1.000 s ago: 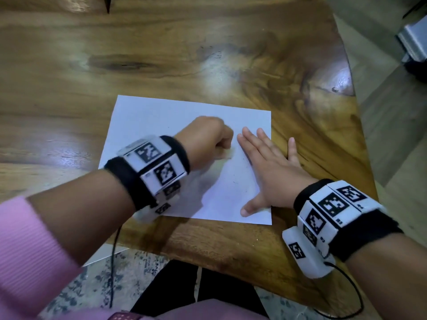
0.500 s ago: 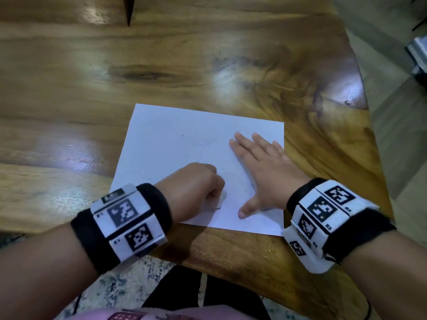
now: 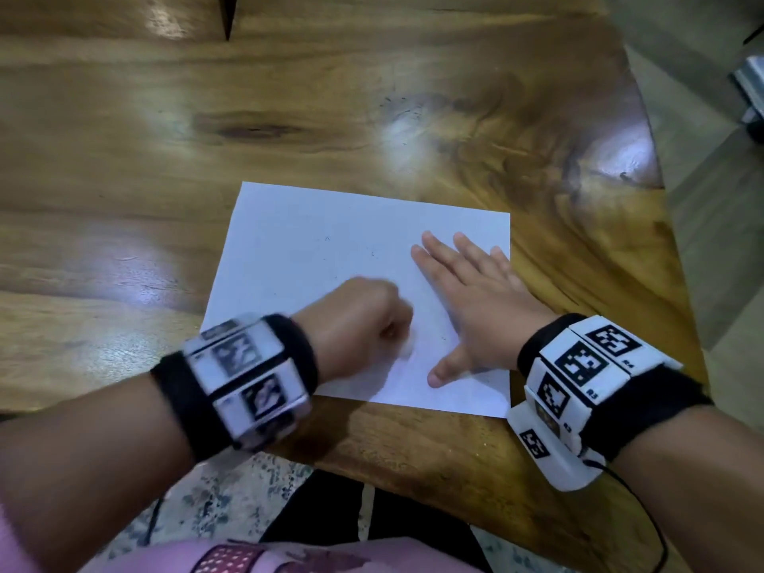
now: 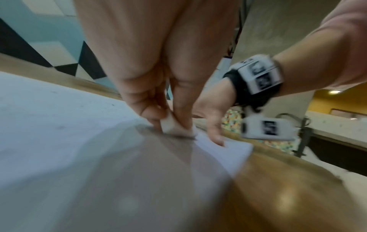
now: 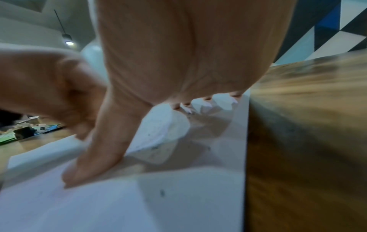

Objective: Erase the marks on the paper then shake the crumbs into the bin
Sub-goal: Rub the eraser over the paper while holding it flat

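A white sheet of paper (image 3: pixel 314 258) lies on the wooden table (image 3: pixel 206 117) near its front edge. My left hand (image 3: pixel 364 320) pinches a small white eraser (image 4: pixel 172 127) and presses it onto the paper's lower middle; it is motion-blurred. My right hand (image 3: pixel 475 308) lies flat on the paper's right part with fingers spread, thumb (image 5: pixel 89 158) pressed down. Dark crumbs and faint specks (image 5: pixel 162 192) dot the paper. No bin is in view.
The table's right edge (image 3: pixel 661 200) drops to a pale floor. A grey object (image 3: pixel 750 93) stands on the floor at far right. Small items (image 5: pixel 23 131) lie on the table's far left in the right wrist view.
My left hand with the eraser has moved from the paper's middle down toward its near edge, still rubbing. The right hand stays flat on the paper.
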`<state>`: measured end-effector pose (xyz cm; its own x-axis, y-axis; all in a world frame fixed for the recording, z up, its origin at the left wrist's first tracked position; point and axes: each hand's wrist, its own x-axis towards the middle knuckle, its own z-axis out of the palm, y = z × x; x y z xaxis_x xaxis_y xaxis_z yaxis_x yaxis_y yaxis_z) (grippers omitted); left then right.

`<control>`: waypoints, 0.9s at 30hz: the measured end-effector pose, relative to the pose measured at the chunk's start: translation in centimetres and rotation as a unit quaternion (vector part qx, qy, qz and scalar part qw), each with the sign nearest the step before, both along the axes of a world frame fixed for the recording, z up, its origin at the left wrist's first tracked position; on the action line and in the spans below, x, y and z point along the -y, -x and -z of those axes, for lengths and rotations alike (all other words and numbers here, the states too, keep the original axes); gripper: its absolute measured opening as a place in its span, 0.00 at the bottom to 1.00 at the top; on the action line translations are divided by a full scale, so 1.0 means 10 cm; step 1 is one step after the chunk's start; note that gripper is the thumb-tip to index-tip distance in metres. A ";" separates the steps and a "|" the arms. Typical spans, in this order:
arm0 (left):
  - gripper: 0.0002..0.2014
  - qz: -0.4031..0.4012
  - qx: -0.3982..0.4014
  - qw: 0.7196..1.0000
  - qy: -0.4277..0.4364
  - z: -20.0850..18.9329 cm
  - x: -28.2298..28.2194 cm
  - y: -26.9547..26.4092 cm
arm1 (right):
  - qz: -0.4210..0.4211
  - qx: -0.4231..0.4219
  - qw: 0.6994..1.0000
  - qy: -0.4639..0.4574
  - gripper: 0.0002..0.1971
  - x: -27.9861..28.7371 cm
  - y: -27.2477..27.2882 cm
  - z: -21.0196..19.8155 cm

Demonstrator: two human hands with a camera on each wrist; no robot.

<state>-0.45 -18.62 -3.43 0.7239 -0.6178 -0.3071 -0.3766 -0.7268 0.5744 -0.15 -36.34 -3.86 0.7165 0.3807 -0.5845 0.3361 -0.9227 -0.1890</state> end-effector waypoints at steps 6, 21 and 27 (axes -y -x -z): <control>0.04 0.034 0.011 0.999 -0.024 0.02 0.12 -0.04 | 0.008 -0.001 1.000 -0.003 0.71 0.00 0.00 -0.01; 0.08 0.067 -0.009 0.997 -0.040 0.03 -0.27 0.09 | 0.019 -0.008 1.000 -0.009 0.72 -0.01 0.00 0.00; 0.02 -0.038 0.061 0.997 -0.007 -0.02 0.10 -0.39 | 0.026 -0.008 1.000 -0.009 0.73 -0.03 0.00 0.02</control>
<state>3.44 -19.63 -3.22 0.8010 -0.5558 -0.2226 -0.3863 -0.7638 0.5171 -0.18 -36.01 -4.05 0.7269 0.3529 -0.5892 0.2839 -0.9356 -0.2101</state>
